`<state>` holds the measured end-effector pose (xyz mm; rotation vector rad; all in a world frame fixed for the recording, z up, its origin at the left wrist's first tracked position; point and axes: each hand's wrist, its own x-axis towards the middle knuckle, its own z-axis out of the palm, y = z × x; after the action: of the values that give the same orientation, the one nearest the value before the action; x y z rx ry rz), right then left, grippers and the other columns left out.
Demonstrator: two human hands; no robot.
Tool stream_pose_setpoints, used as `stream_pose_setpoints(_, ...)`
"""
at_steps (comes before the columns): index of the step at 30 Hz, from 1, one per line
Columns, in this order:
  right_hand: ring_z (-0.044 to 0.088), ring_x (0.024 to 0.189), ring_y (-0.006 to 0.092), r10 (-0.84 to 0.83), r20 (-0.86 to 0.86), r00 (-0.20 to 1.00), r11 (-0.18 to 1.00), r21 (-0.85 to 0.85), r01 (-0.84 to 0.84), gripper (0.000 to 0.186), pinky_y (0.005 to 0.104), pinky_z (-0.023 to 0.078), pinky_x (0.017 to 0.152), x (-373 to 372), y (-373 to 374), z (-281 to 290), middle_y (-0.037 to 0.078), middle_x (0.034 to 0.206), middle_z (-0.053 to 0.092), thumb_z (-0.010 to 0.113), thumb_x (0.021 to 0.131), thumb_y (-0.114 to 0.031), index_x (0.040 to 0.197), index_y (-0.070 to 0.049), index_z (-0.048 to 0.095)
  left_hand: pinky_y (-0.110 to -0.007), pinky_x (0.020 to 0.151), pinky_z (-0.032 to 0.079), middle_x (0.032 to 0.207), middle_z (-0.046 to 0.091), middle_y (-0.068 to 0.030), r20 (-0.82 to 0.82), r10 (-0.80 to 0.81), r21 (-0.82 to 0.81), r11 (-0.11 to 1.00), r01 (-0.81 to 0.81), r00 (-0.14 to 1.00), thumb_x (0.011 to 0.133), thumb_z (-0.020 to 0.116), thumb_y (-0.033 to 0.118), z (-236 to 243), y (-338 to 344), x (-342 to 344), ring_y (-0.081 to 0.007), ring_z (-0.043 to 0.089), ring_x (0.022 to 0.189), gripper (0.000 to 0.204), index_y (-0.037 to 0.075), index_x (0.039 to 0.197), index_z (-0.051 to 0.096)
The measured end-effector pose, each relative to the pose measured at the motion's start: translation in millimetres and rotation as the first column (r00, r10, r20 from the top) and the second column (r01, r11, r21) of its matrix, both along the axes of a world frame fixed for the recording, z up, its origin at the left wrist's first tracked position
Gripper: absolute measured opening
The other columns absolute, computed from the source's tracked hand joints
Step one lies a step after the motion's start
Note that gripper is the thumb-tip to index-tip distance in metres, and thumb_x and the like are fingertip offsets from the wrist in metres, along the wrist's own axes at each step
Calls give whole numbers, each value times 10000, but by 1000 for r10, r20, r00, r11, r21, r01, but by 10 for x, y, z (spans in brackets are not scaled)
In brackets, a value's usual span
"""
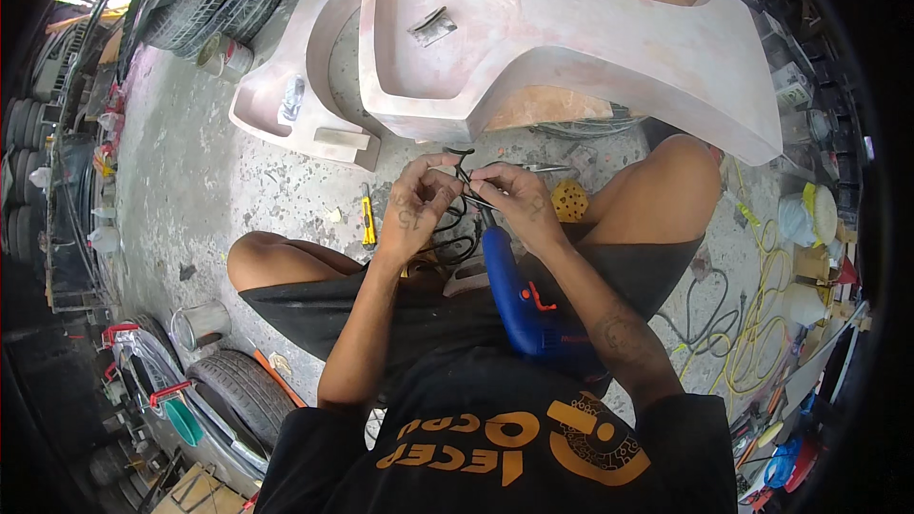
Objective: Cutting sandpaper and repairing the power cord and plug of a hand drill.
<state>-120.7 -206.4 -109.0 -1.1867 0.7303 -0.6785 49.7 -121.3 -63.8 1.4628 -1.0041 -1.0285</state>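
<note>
My left hand and right hand pinched the black power cord between their fingers, the blue power tool lying just my side of them.

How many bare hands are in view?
2: the left hand and, close beside it, the right hand, both pinching the black cord before the lap. No others show.
</note>
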Motion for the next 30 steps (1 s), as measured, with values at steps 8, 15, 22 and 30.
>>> stream_pose_setpoints(8,672,1006,197,147,-138,979,943,-280,-181,303,350,542,856,-79,-44,177,96,1030,710,765,874,-112,1134,3,660,-305,735,486,926,667,-63,319,-221,-51,967,250,921,872,679,-62,103,-29,170,-158,539,760,455,86,1302,699)
stream_pose_setpoints(15,673,927,340,-49,-263,964,751,-646,-137,276,435,549,805,-48,-27,227,153,987,687,768,797,-70,1030,-27,628,-305,725,475,922,659,-61,269,-251,-47,961,273,930,825,667,-81,69,-65,193,-155,535,770,476,74,1272,714)
stream_pose_setpoints(22,724,856,350,-102,-219,970,745,-663,-71,143,404,567,764,-42,-47,118,156,936,729,717,870,-43,996,-9,659,-280,830,492,1015,666,-60,178,-319,19,947,321,931,834,593,-123,55,-134,280,-137,595,878,446,41,1227,724)
stream_pose_setpoints(30,755,871,286,-104,-276,955,800,-594,-85,120,379,575,772,-26,-37,164,158,932,745,697,925,-76,998,9,653,-293,842,516,1051,653,-69,177,-323,-26,943,332,930,869,639,-85,94,-208,296,-180,647,968,326,37,1156,733)
